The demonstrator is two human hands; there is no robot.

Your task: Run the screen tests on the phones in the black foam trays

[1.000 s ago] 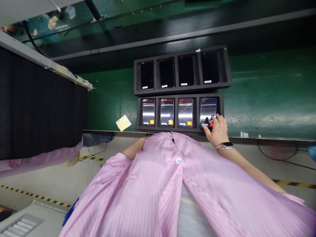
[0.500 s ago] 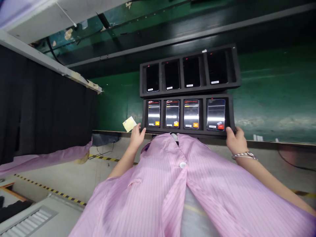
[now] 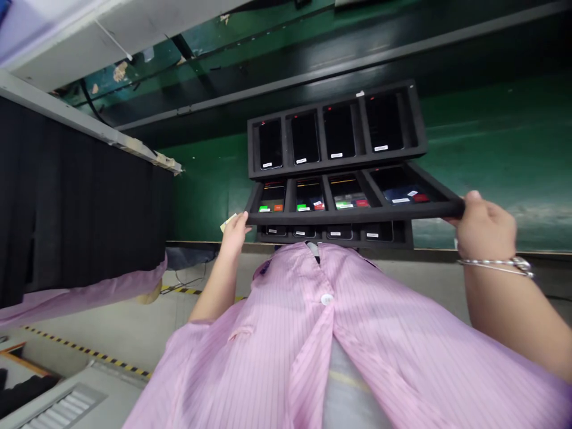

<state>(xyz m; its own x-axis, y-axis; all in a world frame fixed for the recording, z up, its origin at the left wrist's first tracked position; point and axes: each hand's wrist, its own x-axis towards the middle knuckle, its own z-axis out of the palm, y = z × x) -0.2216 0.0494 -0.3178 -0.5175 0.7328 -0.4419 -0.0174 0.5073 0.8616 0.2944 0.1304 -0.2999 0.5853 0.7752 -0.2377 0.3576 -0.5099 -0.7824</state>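
Note:
A black foam tray is held up and tilted between my two hands, its near edge raised. My left hand grips its left near corner, and my right hand is closed on its right near corner. Several phones with lit screens lie in its compartments, one of them a phone showing green and red patches. Beneath it another tray shows partly, with dark phones in it. Behind stands a further tray of dark-screened phones, each in its own compartment.
The trays stand on a green bench. A yellow paper note lies partly behind my left hand. A black curtain hangs at the left under a pale rail. Another person's pink sleeve shows below it.
Both hands have lifted the front tray and tipped its near edge up, showing a tray of dark phones underneath. My right hand has come up and to the right. Colours on the lit screens have changed.

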